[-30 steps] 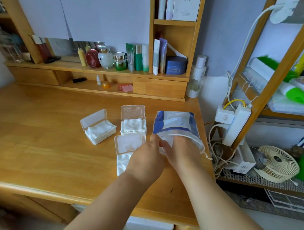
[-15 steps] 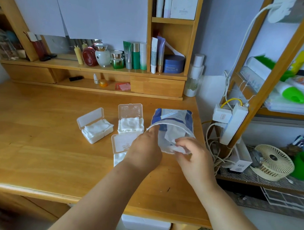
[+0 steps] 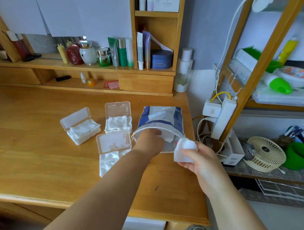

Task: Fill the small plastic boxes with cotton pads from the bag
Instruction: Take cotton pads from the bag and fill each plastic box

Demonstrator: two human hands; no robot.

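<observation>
Fingers (image 3: 189, 160) of your right hand (image 3: 200, 163) are curled round a small stack of cotton pads (image 3: 184, 149), pinching it just outside the mouth of the bag (image 3: 162, 119), above the near right part of the surface (image 3: 31, 152). Your left hand (image 3: 150, 141) sits at the bag's opening, thumb on the rim and holding it wide; how its other digits lie you cannot tell from this view. A few more pads (image 3: 168, 137) show white inside the bag, so the supply is not yet spent.

Three small plastic boxes stand open just left of the bag. The far box (image 3: 118, 124) and the left box (image 3: 84, 131) each show a full white layer of pads under their raised lids, so those two look filled, or close to it. The near box (image 3: 110, 158) lies closest to your left forearm, its clear lid (image 3: 113, 142) tipped back; it already has white pads in it, though how full it is you cannot judge from here.

By my reckoning you are well past halfway. What remains is to carry this stack to the near box, top up any that sit low, and perhaps snap the lids down.
</observation>
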